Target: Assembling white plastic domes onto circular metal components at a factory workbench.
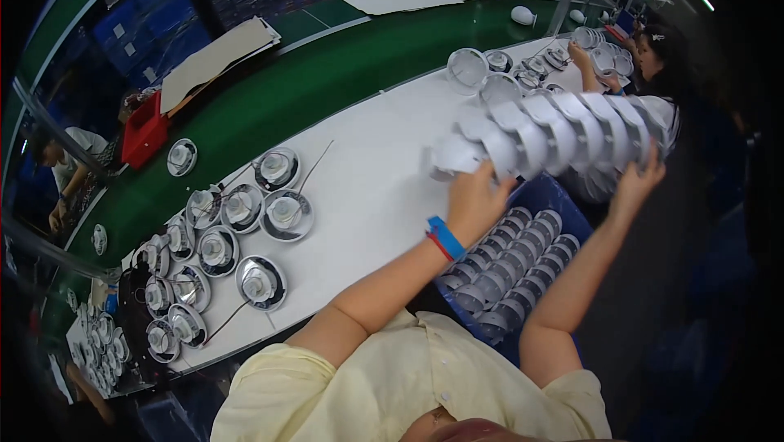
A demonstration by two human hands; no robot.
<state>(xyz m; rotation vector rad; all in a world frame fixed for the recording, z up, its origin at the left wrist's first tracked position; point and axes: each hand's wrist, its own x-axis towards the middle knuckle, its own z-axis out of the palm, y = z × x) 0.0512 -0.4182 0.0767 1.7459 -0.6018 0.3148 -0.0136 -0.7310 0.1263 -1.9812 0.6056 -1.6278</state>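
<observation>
White plastic cups (555, 127) make a long row squeezed between the left hand (474, 201) and right hand (639, 180), above the blue crate (545, 195). Loose squeezing might let the row bend and spill.

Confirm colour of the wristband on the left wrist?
Blue wristband with a thin red edge, below the left hand; head view.

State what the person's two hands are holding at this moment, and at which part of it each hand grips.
A long nested stack of white round housings, held sideways: the left hand grips its left end, the right hand supports its right end.
</observation>
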